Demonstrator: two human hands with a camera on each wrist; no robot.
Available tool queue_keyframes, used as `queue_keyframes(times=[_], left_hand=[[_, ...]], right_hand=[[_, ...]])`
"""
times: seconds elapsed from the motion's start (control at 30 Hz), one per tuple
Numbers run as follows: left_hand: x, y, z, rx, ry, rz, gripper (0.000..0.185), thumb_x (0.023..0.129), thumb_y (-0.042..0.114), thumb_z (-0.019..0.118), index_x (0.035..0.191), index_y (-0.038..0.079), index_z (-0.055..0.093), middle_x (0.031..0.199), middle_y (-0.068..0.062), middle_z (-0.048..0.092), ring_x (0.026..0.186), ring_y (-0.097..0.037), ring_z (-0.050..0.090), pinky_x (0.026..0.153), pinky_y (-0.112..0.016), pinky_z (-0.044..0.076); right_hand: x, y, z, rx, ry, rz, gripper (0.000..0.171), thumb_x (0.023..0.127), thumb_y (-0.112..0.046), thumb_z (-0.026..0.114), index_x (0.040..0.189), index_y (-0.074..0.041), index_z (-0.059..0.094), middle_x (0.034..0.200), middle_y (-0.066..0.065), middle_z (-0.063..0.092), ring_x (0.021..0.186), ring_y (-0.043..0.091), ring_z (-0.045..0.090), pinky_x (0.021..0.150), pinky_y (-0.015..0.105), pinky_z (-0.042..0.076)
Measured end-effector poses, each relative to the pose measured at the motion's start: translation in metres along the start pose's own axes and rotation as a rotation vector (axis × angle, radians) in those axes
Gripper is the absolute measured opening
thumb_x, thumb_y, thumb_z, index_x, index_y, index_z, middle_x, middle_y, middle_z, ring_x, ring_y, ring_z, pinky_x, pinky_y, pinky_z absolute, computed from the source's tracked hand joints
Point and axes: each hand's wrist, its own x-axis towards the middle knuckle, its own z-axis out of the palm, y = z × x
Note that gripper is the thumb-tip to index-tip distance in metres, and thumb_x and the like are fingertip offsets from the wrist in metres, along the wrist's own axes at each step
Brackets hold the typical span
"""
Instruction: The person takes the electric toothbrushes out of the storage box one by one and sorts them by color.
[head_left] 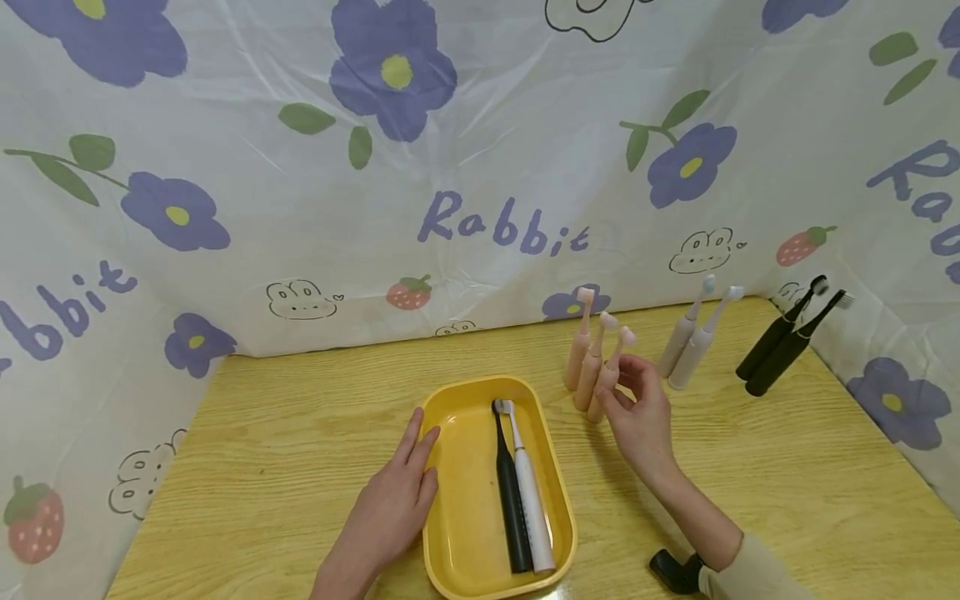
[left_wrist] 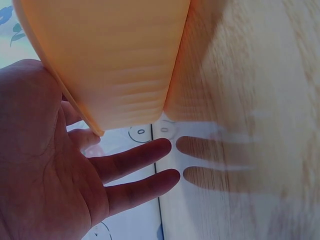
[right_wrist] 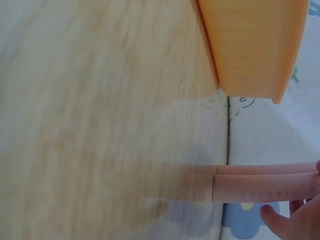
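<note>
A yellow tray [head_left: 465,467] lies on the wooden table with a black toothbrush [head_left: 510,492] and a white toothbrush [head_left: 531,492] side by side in it. My left hand [head_left: 416,450] lies flat against the tray's left rim, fingers [left_wrist: 145,155] straight beside the tray wall [left_wrist: 115,60]. Three pink toothbrushes [head_left: 592,358] stand upright right of the tray. My right hand [head_left: 618,383] curves beside the nearest one, thumb close to its lower body and fingers loosely bent, not closed round it. The right wrist view shows a fingertip [right_wrist: 280,220] just off a pink handle [right_wrist: 260,187].
Two pale toothbrushes [head_left: 693,342] and two black ones [head_left: 780,346] stand further right near the back. A flowered cloth [head_left: 480,167] walls the table [head_left: 285,433] on three sides. A small black object [head_left: 675,571] sits by my right sleeve.
</note>
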Motion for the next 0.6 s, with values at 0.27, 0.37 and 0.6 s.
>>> queue_keyframes(times=[0.27, 0.37, 0.6], left_hand=[[0.001, -0.001, 0.001, 0.005, 0.006, -0.001, 0.048, 0.108, 0.019, 0.048, 0.155, 0.006, 0.045, 0.17, -0.01, 0.018, 0.117, -0.036, 0.064, 0.085, -0.051, 0.056], [0.001, 0.0, 0.0, 0.004, 0.005, -0.003, 0.048, 0.109, 0.019, 0.048, 0.155, 0.006, 0.045, 0.17, -0.01, 0.018, 0.119, -0.036, 0.064, 0.088, -0.051, 0.055], [0.001, 0.0, 0.0, 0.003, 0.002, -0.003, 0.049, 0.108, 0.018, 0.049, 0.155, 0.005, 0.045, 0.17, -0.011, 0.018, 0.116, -0.036, 0.065, 0.085, -0.051, 0.056]], right_hand=[[-0.003, -0.003, -0.004, 0.014, -0.006, 0.03, 0.048, 0.093, 0.011, 0.065, 0.137, 0.008, 0.046, 0.132, 0.012, 0.054, 0.12, 0.019, 0.054, 0.103, 0.029, 0.048], [-0.005, -0.012, -0.006, -0.004, 0.022, -0.014, 0.048, 0.096, 0.005, 0.065, 0.139, 0.007, 0.044, 0.137, 0.014, 0.051, 0.126, 0.022, 0.051, 0.11, 0.04, 0.042], [-0.014, -0.038, 0.0, 0.064, 0.129, -0.257, 0.043, 0.093, 0.013, 0.06, 0.132, 0.014, 0.043, 0.131, 0.009, 0.05, 0.121, 0.02, 0.048, 0.106, 0.028, 0.041]])
